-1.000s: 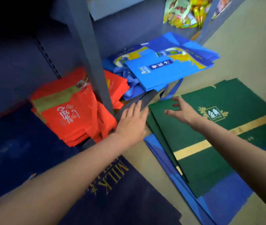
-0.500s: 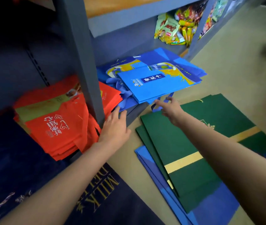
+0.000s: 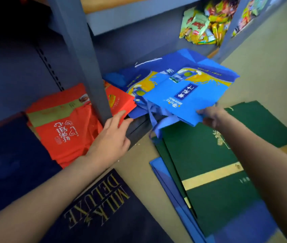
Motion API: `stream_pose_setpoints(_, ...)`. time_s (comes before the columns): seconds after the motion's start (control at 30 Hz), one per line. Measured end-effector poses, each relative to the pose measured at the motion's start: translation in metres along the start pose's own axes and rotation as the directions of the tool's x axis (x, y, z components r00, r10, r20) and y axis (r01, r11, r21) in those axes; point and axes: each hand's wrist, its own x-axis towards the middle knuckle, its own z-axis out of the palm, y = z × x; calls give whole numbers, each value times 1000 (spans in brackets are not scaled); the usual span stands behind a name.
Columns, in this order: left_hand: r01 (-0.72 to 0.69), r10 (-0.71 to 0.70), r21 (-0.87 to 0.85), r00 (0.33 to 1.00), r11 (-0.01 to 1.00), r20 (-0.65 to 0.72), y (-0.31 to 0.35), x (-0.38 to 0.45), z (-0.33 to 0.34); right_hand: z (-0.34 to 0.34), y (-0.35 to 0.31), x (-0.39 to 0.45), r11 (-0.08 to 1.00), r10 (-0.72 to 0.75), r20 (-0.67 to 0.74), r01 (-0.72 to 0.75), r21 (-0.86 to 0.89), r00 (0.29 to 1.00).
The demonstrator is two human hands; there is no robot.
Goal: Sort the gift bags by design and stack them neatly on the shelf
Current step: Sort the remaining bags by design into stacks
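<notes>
A pile of light blue gift bags (image 3: 172, 90) with yellow print lies on the bottom shelf and overhangs its front edge. My right hand (image 3: 211, 116) grips the near corner of the top blue bag. My left hand (image 3: 111, 137) is open, fingers stretched toward the shelf edge beside the grey post, touching nothing that I can make out. Red gift bags (image 3: 65, 132) are piled on the shelf to the left. Green bags with a gold band (image 3: 214, 167) lie flat on the floor over darker blue bags (image 3: 167, 181).
A grey shelf post (image 3: 83, 55) stands between the red and blue piles. A navy "MILK DELUXE" bag (image 3: 93, 207) lies at the near left. Snack packets (image 3: 200, 23) sit further along the shelf. Beige floor (image 3: 270, 67) opens to the right.
My right hand moved up from the green bags and took hold of the blue bag's near corner. My left hand stayed by the post. The view tilted upward.
</notes>
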Motion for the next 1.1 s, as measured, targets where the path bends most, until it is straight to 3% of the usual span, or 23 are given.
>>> stream_pose_setpoints(0.2,-96,102,-122,994,988,45,25,-26,8,-89,30,-97,994,109,-2,-109,-11,994)
stream_pose_setpoints(0.33,3,30,-206,987,978,160,36,-57,25,-116,62,-165,981,195,21,-196,12,980)
stream_pose_setpoints(0.47,78,-28,-277,983,958,181,45,-88,54,-118,110,-218,958,275,31,-276,75,961)
stream_pose_setpoints(0.57,117,-91,-382,992,917,84,47,-120,78,-113,156,-252,942,316,75,-322,97,946)
stream_pose_setpoints(0.63,258,-268,-478,962,840,49,44,-141,87,-110,177,-274,923,374,70,-378,70,925)
stream_pose_setpoints(0.7,500,-462,-473,863,725,204,38,-156,80,-110,188,-294,907,414,-3,-413,-76,910)
stream_pose_setpoints(0.73,555,-487,-428,832,713,267,31,-159,76,-109,194,-301,891,417,-49,-419,-175,907)
stream_pose_setpoints(0.83,503,-352,-288,825,815,442,10,-161,65,-98,200,-320,800,446,-146,-466,-378,883)
stream_pose_setpoints(0.93,462,-241,-245,763,852,599,4,-170,56,-74,196,-329,811,423,-234,-481,-334,875)
stream_pose_setpoints(1.1,543,-287,-279,734,792,615,-4,-189,71,-70,182,-321,846,273,-297,-375,-378,915)
